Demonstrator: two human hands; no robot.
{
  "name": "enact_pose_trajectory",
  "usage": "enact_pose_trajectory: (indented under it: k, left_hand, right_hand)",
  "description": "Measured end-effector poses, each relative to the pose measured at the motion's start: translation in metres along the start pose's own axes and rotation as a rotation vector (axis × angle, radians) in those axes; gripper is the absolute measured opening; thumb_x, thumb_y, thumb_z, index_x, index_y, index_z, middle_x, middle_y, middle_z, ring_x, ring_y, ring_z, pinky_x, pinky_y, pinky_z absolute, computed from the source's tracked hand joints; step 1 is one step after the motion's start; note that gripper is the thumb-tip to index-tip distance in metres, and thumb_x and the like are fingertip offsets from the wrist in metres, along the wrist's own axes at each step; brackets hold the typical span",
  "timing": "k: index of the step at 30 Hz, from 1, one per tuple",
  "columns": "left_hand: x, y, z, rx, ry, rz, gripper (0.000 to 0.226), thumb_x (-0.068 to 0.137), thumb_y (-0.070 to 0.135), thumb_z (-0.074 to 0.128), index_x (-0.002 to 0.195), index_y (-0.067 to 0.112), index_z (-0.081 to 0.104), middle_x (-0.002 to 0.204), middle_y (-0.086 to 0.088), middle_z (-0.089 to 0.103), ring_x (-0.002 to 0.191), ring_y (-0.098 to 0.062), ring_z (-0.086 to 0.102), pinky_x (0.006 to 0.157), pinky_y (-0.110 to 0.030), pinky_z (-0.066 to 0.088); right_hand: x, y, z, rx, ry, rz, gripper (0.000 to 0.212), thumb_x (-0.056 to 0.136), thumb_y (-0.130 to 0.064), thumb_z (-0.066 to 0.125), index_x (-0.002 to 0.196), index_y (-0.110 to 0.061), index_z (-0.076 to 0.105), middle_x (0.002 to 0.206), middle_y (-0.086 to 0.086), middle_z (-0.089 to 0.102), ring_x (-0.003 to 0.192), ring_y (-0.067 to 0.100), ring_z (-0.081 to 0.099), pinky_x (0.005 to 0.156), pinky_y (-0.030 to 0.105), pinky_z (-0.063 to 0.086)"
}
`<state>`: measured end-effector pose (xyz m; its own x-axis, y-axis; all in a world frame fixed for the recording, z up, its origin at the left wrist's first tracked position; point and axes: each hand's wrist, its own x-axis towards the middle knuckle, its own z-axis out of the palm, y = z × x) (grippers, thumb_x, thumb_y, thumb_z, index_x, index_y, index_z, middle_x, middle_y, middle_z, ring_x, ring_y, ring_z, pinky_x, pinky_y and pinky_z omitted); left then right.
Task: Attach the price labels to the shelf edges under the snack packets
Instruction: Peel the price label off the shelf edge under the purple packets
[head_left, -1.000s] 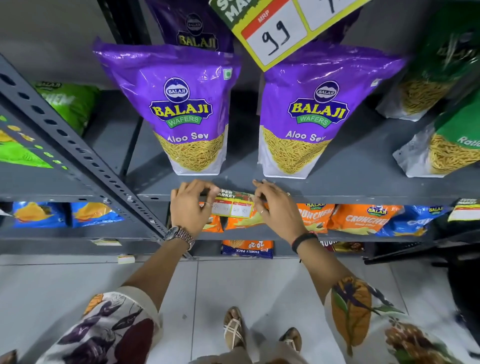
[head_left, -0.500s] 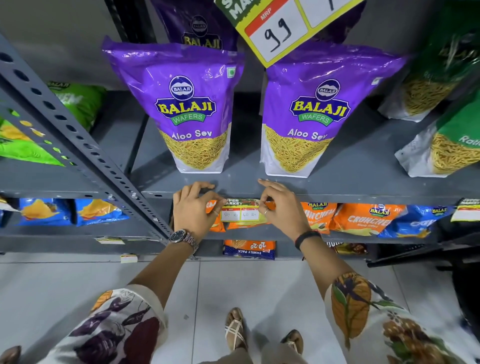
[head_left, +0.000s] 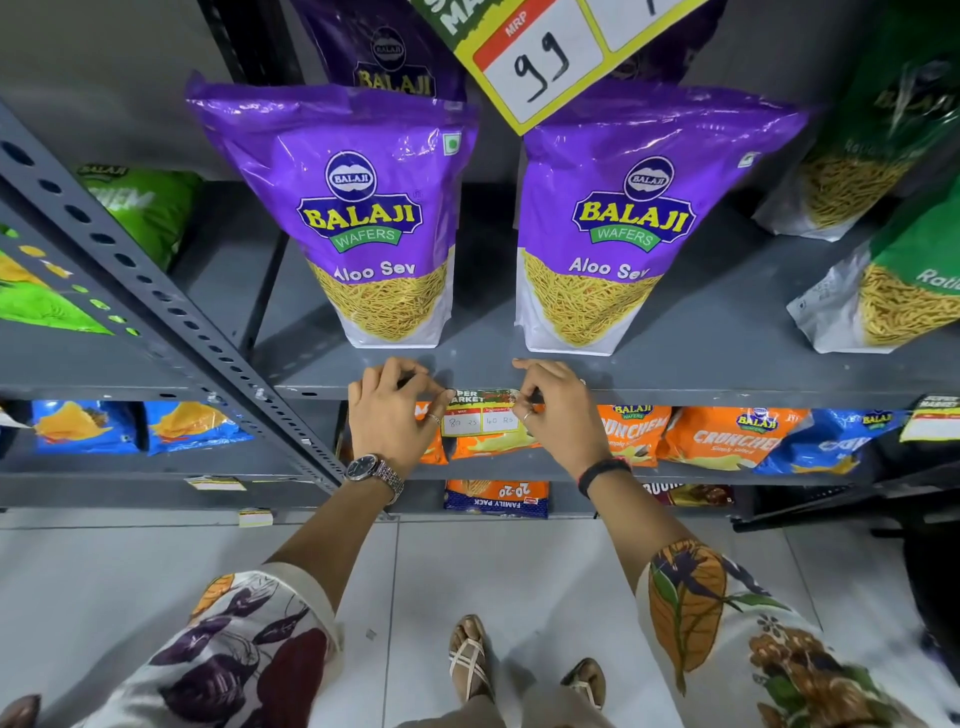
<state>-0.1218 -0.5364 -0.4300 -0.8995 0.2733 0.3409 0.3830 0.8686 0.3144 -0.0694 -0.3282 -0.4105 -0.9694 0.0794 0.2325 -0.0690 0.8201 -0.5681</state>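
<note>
At nine o'clock we see the slotted grey upright (head_left: 156, 306) slanting down toward the middle, with green packets (head_left: 145, 208) behind it. Next comes our left hand (head_left: 392, 410), a watch (head_left: 375, 472) on its wrist, fingertips pinched on the left end of the price label (head_left: 483, 415). The label lies against the front edge of the shelf (head_left: 727, 387), just below the gap between the two purple Aloo Sev packets (head_left: 363, 218) standing at twelve o'clock. It shows two small white boxes with handwritten figures. Our right hand (head_left: 558, 410), a dark band on the wrist, has its fingertips closed on the label's right end. Orange packets (head_left: 727, 436) sit on the lower shelf behind both hands. At three o'clock, green packets (head_left: 893, 291) lean on the shelf.
</note>
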Motion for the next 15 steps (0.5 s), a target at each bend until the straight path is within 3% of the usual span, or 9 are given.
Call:
enact_pose_trajectory:
  k: [7, 12, 15]
  left_hand:
    - [0.000, 0.002, 0.001, -0.024, 0.002, -0.013, 0.029, 0.083, 0.048, 0.056, 0.082, 0.021, 0.068, 0.100, 0.000, 0.060, 0.088, -0.026, 0.049, 0.071, -0.038, 0.034]
    - [0.004, 0.003, 0.000, 0.021, -0.034, -0.073, 0.041, 0.080, 0.060, 0.052, 0.067, 0.021, 0.061, 0.094, -0.001, 0.059, 0.085, -0.026, 0.049, 0.072, -0.039, 0.035]
    - [0.008, 0.000, -0.004, 0.059, -0.061, -0.072, 0.044, 0.080, 0.063, 0.053, 0.066, 0.022, 0.058, 0.086, 0.000, 0.055, 0.081, -0.024, 0.047, 0.071, -0.039, 0.035]
  right_hand:
    - [0.000, 0.001, 0.003, -0.003, 0.029, -0.001, 0.019, 0.077, -0.007, 0.067, 0.068, -0.011, 0.051, 0.122, 0.007, 0.066, 0.095, 0.021, 0.062, 0.078, 0.041, 0.058]
    - [0.003, -0.005, 0.010, -0.014, 0.106, 0.037, 0.029, 0.078, -0.029, 0.074, 0.073, -0.012, 0.051, 0.109, 0.007, 0.069, 0.091, 0.021, 0.061, 0.071, 0.033, 0.052]
    - [0.005, -0.008, 0.012, 0.006, 0.128, 0.057, 0.029, 0.078, -0.030, 0.074, 0.077, -0.012, 0.052, 0.103, 0.007, 0.070, 0.092, 0.023, 0.062, 0.073, 0.033, 0.049]
